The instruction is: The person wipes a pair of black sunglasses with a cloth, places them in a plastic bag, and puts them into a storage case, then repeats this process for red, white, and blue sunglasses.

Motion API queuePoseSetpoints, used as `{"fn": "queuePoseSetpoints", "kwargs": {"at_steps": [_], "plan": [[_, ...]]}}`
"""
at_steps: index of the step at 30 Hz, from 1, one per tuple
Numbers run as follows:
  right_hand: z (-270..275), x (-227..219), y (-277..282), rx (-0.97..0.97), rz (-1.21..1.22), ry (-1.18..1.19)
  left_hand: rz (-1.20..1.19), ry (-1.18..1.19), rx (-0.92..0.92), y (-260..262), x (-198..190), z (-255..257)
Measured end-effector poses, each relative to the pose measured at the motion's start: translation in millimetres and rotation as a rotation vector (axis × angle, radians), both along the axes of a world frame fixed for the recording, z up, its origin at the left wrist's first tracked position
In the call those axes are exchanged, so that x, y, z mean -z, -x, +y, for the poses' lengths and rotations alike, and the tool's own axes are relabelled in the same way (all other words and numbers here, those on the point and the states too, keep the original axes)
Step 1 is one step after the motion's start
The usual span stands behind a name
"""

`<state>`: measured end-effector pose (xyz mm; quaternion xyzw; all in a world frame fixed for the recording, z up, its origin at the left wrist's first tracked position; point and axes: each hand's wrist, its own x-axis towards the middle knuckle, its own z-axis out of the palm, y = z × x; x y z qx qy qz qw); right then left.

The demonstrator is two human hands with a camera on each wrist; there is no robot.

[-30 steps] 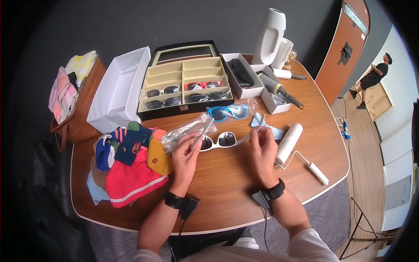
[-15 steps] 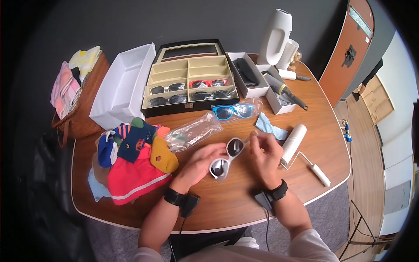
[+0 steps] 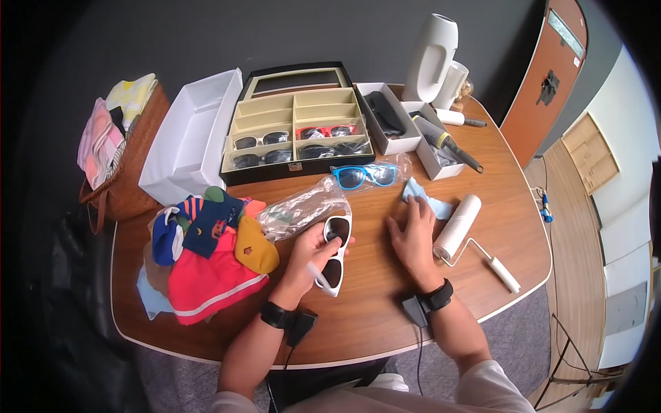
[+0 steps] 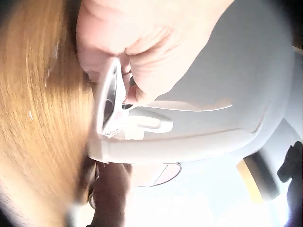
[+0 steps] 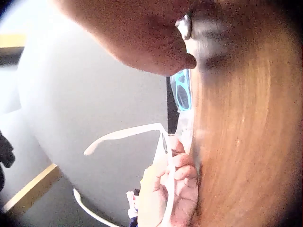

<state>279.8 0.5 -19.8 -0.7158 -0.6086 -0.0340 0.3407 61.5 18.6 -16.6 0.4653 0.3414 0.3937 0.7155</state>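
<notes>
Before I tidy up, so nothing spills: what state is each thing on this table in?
Display case: open, partly filled
White box: open
Basket: open-topped, holding cloths
White sunglasses: in the left hand, temples unfolded
Blue sunglasses: in clear plastic
Blue cloth: rumpled, at the right hand's fingertips
White roller: lying down

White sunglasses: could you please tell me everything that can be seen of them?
The white sunglasses have a smooth frame, seemingly plastic, around two dark, shiny lenses. Both arms are unfolded, with curved tips. The left hand grips the frame, thumb by one lens, holding the sunglasses turned on end over the table. Whether they touch it is unclear.
</notes>
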Motion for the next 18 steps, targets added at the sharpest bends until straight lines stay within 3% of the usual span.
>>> {"fn": "queuePoseSetpoints", "kwargs": {"at_steps": [2,6,12,15,18], "plan": [[-1.7,10.6,1.7,0.088,-0.174,0.069,-0.023,0.026,-0.015,-0.3,-0.6,-1.4],[-4.4,-5.5,1.0,0.062,-0.180,0.195,-0.023,0.008,0.009,-2.2,0.9,-1.9],[-2.8,-7.6,-0.7,-0.003,-0.108,0.172,-0.013,0.003,-0.004,-4.6,1.1,-3.1],[-3.6,-23.5,9.7,-0.109,0.124,-0.107,-0.039,0.008,0.009,-3.2,1.7,-2.4],[-9.3,-31.8,14.9,-0.164,0.532,-0.067,-0.084,0.043,0.008,-2.1,0.1,-1.8]]}}
